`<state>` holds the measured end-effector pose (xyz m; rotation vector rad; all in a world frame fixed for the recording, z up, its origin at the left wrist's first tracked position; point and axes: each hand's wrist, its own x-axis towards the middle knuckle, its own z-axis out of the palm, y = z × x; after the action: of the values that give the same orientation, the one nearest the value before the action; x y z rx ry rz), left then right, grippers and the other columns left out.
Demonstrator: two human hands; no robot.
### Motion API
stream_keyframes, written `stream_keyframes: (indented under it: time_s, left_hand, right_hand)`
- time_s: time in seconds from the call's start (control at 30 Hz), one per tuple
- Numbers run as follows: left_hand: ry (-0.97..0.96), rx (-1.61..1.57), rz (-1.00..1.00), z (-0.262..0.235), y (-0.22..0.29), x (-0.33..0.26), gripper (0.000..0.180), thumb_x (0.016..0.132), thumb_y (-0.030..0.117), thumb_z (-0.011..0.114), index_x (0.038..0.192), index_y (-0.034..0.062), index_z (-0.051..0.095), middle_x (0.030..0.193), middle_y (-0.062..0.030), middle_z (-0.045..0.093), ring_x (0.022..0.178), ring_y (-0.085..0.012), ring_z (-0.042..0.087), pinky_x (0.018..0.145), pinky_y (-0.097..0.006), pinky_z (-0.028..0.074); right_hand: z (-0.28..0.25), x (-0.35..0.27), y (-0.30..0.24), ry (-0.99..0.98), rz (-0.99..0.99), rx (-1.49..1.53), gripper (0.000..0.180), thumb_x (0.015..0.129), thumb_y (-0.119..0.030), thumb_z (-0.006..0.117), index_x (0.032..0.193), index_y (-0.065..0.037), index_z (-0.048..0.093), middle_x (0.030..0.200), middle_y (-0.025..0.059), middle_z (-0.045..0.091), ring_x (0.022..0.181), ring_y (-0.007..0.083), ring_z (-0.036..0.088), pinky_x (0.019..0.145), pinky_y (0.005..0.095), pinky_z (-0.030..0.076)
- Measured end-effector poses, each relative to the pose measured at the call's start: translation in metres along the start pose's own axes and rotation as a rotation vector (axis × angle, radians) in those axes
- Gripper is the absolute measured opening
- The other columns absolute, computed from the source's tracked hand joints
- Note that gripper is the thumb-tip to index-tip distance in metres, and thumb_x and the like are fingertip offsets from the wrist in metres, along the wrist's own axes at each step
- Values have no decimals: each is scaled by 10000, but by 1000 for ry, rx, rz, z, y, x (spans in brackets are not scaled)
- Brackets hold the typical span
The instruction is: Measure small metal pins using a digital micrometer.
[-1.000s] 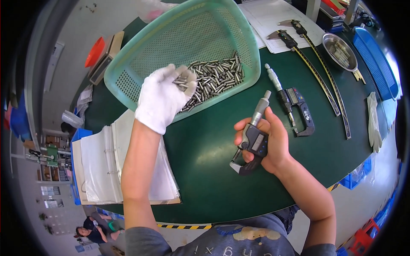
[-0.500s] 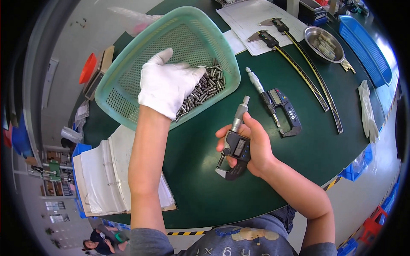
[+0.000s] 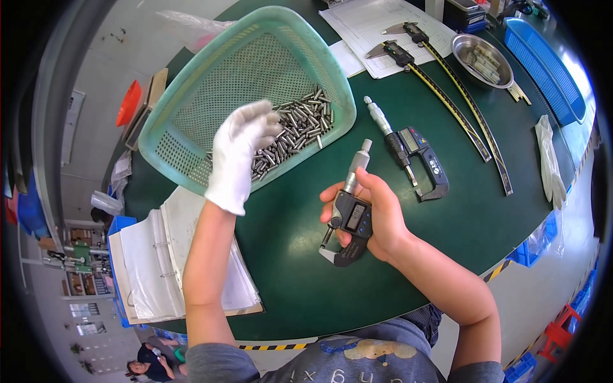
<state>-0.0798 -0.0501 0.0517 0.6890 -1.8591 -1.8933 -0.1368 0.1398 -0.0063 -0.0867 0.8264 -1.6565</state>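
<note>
While my gloved left hand [image 3: 239,150] hovers, fingers loose, over small, slippery-looking steel pins [image 3: 295,131], my bare right hand [image 3: 377,217] grips a rigid digital micrometer [image 3: 350,214] by its frame.

We lift our white-gloved left hand [image 3: 239,150] off the small steel pins [image 3: 290,131], fingers now raised above the teal mesh basket [image 3: 191,127].

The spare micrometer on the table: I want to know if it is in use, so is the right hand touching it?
Apart. The head view shows the spare micrometer lying on the green table, bare green between it and the right hand.
</note>
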Motion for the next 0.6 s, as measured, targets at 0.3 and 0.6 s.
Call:
stream_keyframes:
  time_s: [0.3, 0.6]
  left_hand:
    - [-134, 1238, 738, -1, -46, -41, 243, 727, 65, 578, 967, 98, 565, 741, -56, 506, 604, -196, 527, 514, -289, 441]
    - [-258, 1410, 662, 25, -55, -28, 169, 698, 81, 529, 867, 75, 521, 738, -84, 471, 648, -244, 537, 517, -354, 453]
  right_hand:
    - [5, -1, -1, 12, 4, -66, 497, 808, -435, 350, 931, 16, 518, 718, 124, 570, 426, 175, 447, 471, 283, 386]
    - [2, 1, 2, -22, 0, -4, 441, 814, -377, 357, 939, 14, 516, 720, 127, 571, 430, 179, 462, 480, 288, 410]
